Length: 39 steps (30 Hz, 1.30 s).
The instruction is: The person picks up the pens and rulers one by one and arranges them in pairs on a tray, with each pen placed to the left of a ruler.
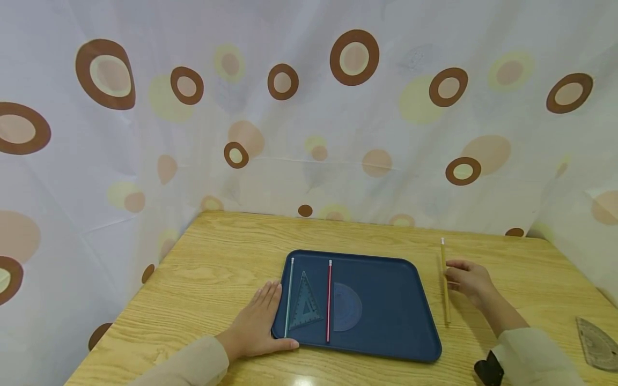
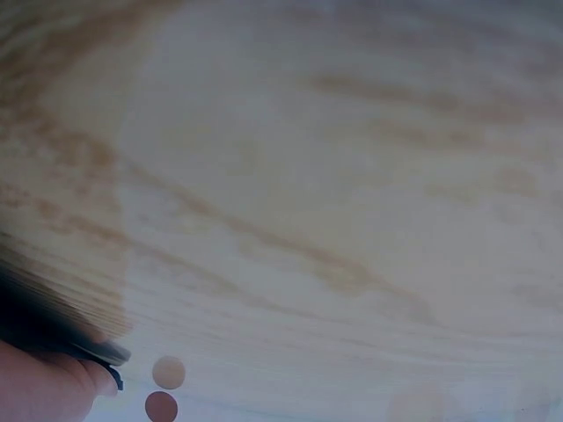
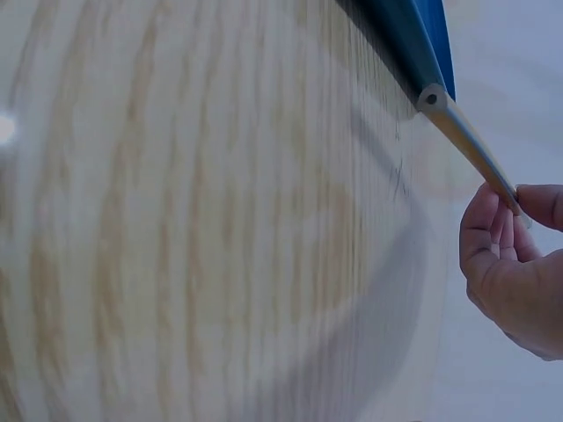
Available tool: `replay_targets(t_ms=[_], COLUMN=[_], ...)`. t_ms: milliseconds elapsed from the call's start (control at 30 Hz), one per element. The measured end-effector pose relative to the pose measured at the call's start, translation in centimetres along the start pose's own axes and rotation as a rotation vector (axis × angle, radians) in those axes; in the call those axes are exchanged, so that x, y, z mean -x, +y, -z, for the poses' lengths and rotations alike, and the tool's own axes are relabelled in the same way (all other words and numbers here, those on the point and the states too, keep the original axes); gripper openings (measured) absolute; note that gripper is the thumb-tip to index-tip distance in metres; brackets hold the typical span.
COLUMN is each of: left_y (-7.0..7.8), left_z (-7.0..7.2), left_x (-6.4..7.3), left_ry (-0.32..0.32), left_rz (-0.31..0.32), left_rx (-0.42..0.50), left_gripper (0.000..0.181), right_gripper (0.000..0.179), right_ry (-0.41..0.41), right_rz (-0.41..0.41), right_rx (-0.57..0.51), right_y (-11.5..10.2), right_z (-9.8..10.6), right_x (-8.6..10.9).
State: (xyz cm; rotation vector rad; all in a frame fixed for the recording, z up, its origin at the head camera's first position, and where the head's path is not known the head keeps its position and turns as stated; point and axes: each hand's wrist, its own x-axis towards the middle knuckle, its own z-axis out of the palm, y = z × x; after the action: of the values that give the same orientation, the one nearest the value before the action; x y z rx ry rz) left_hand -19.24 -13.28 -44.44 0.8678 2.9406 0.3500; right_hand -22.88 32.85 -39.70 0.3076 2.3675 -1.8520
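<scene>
A dark blue tray [image 1: 386, 300] lies on the wooden table. My left hand [image 1: 258, 321] rests at its front left corner, fingers straight along the left side and thumb along the front edge. On the tray, from left to right, are a green pencil [image 1: 289, 295], a clear set square [image 1: 304, 311], a red pencil [image 1: 330, 300] and a clear half-round protractor [image 1: 348, 308]. To the right of the tray, my right hand [image 1: 470, 281] pinches a yellow pencil [image 1: 444, 295] between thumb and fingers. In the right wrist view, the pencil's [image 3: 475, 145] unsharpened end points toward the camera.
Another clear protractor [image 1: 598, 346] lies at the table's right side, partly cut off by the view. The wooden table [image 1: 217, 252] meets a patterned cloth [image 1: 289, 182] at the back. A black object [image 1: 488, 370] is at the right sleeve's cuff.
</scene>
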Motion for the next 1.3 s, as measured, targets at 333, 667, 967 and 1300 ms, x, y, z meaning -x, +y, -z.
replay_targets(t_ms=[333,667,967,1300], left_y=[-0.1,0.0,0.0,0.0], left_z=[-0.1,0.0,-0.1,-0.1], left_x=[-0.1,0.0,0.0,0.0], left_ry=[0.006,0.002,0.005,0.021], left_rz=[0.0,0.0,-0.001,-0.009], left_rx=[-0.003,0.004,-0.006,0.008], left_gripper=[0.115,0.114,0.114,0.113], right_gripper=[0.042,0.033,0.024,0.051], right_ry=[-0.009,-0.023,-0.028,-0.025], right_rz=[-0.019,-0.019,-0.017,-0.006], right_rx=[-0.052,-0.116,-0.149,-0.071], right_y=[-0.3,-0.4,-0.6,-0.8], right_z=[-0.9,-1.7,-2.3,-3.0], right_x=[0.2,0.4,0.8,1.3])
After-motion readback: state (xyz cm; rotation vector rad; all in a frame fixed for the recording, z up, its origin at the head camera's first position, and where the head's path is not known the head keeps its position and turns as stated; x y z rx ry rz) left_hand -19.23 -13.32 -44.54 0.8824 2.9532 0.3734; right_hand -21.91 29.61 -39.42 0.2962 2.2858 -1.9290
